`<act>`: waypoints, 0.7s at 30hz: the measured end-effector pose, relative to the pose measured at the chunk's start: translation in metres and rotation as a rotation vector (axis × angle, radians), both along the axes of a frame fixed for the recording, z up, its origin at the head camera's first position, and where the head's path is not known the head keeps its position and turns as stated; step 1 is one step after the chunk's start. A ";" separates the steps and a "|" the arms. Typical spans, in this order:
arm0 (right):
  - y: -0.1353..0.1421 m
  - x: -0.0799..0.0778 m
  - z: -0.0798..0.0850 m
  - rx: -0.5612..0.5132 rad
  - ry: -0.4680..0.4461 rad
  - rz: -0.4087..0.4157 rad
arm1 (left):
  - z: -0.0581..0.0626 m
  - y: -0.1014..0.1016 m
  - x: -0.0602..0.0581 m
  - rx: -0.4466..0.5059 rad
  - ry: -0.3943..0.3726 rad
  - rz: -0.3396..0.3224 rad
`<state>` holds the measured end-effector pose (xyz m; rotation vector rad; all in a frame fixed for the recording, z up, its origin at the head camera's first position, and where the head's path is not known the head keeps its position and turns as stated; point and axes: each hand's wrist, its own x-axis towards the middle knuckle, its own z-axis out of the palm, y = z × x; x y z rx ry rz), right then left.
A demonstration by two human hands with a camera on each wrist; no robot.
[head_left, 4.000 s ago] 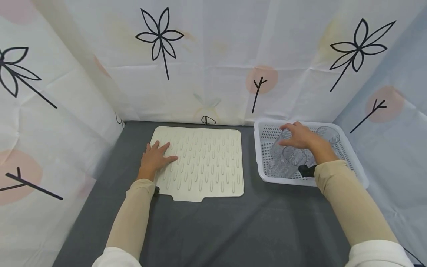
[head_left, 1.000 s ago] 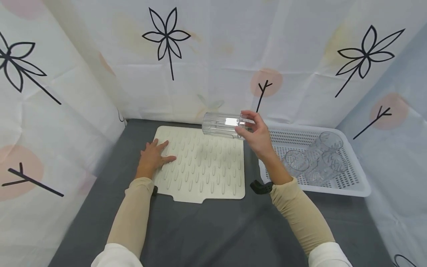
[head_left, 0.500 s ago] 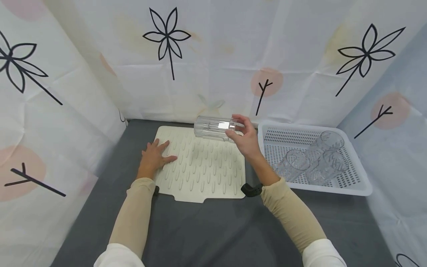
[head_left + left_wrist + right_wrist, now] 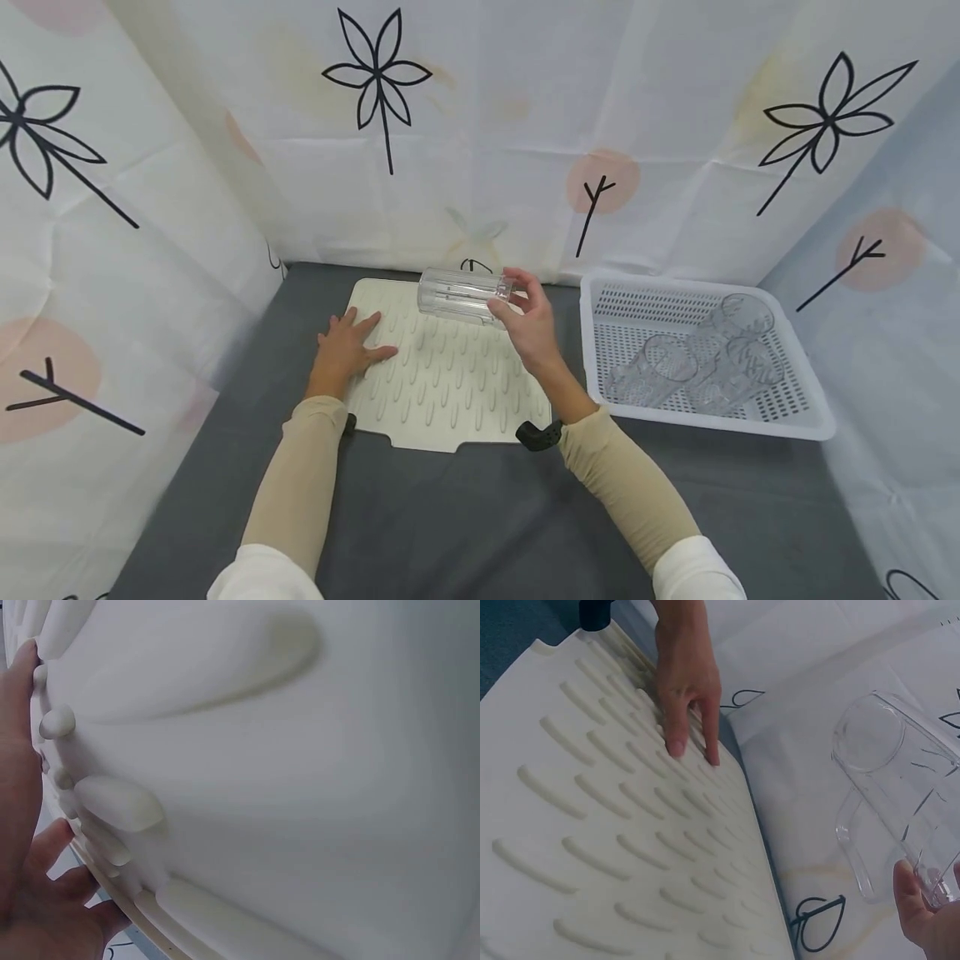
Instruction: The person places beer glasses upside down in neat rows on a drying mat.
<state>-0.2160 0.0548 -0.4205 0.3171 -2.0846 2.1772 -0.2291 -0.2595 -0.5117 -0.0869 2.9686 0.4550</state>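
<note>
My right hand (image 4: 528, 321) grips one end of a tall clear glass (image 4: 459, 296), which lies sideways above the far part of a cream drying mat (image 4: 457, 392) with raised ridges. In the right wrist view a clear loop like a handle shows below the glass (image 4: 922, 780), and only fingertips of that hand are visible. My left hand (image 4: 347, 354) rests with spread fingers on the mat's left edge. Its fingers also show close up along the ridged mat (image 4: 247, 772) in the left wrist view.
A white perforated basket (image 4: 600, 408) stands right of the mat and holds several clear glasses (image 4: 738, 367). Dark grey cloth (image 4: 480, 525) covers the table. White printed curtains (image 4: 510, 200) rise behind it and on both sides.
My right hand has taken the glass out of the basket and carried it left over the mat, moving further left in the last second. My left hand has stayed on the mat's edge.
</note>
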 end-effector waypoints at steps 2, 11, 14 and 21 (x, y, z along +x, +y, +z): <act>-0.003 0.000 -0.004 -0.004 -0.005 0.011 | -0.001 0.000 -0.001 -0.001 -0.011 -0.002; -0.013 -0.006 -0.020 -0.043 -0.010 0.016 | -0.001 0.000 -0.002 0.008 -0.003 -0.008; -0.016 -0.008 -0.025 -0.054 -0.012 0.016 | -0.002 -0.002 -0.002 0.007 -0.011 -0.023; -0.022 -0.008 -0.016 -0.035 -0.012 0.024 | 0.001 -0.005 -0.002 0.008 -0.040 -0.043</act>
